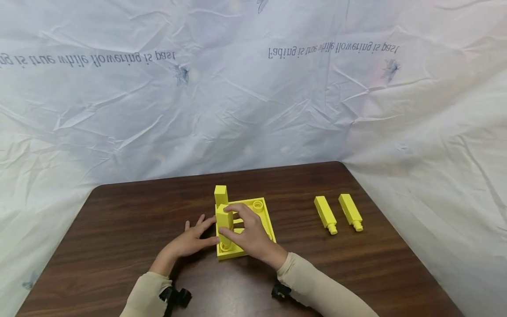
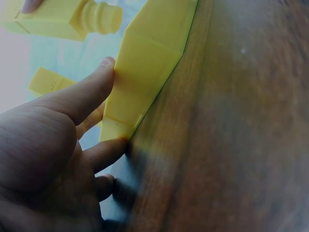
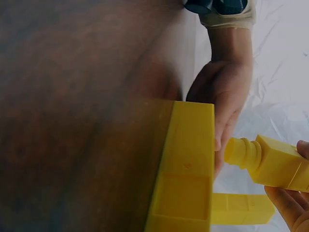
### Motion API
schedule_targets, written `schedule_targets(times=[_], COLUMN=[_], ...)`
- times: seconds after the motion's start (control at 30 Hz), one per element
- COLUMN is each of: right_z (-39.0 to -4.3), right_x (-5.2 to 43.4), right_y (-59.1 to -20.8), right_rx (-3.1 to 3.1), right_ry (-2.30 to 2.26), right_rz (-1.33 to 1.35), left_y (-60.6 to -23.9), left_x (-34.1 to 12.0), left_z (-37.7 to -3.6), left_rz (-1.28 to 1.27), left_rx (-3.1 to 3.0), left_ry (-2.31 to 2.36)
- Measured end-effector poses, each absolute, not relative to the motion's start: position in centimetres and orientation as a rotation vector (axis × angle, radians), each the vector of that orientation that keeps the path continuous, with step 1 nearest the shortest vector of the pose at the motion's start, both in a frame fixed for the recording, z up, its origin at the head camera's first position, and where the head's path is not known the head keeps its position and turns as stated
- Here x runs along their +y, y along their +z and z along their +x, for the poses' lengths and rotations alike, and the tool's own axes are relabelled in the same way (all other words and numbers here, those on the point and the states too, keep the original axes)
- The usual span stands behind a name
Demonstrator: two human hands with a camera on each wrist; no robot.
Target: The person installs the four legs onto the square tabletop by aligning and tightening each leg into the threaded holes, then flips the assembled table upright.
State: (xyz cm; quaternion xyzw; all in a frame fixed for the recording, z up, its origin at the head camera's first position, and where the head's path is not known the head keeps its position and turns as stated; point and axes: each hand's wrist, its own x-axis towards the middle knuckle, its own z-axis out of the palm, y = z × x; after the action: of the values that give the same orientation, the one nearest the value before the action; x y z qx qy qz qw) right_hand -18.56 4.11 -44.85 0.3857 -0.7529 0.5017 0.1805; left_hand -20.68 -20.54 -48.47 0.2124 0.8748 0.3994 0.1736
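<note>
A yellow base plate (image 1: 264, 216) with round sockets lies on the brown table (image 1: 119, 229). One yellow square peg (image 1: 220, 195) stands upright in its far left corner. My right hand (image 1: 237, 224) grips a second yellow peg (image 1: 224, 219), held upright with its round stub just above the near left socket (image 1: 225, 247). In the right wrist view this peg (image 3: 275, 162) hangs clear of the plate (image 3: 188, 179). My left hand (image 1: 198, 235) lies flat on the table, straight fingers (image 2: 91, 92) pressing the plate's left edge (image 2: 145, 72).
Two more yellow pegs (image 1: 325, 214) (image 1: 350, 211) lie side by side on the table to the right of the plate. A crumpled white printed sheet (image 1: 253, 88) hangs behind and around the table. The table's rounded far corners are close behind the plate.
</note>
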Motion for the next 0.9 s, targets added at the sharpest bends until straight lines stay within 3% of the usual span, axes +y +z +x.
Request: schedule_targets(times=[0.9], right_z=[-18.38], right_x=[4.16], right_y=[-45.33], right_rx=[-2.279], right_ry=[1.420], right_rz=[1.224], left_y=[-48.16], left_x=[-20.63], left_z=[-20.58], left_rz=[0.629], left_rx=[2.457], left_ry=[1.162])
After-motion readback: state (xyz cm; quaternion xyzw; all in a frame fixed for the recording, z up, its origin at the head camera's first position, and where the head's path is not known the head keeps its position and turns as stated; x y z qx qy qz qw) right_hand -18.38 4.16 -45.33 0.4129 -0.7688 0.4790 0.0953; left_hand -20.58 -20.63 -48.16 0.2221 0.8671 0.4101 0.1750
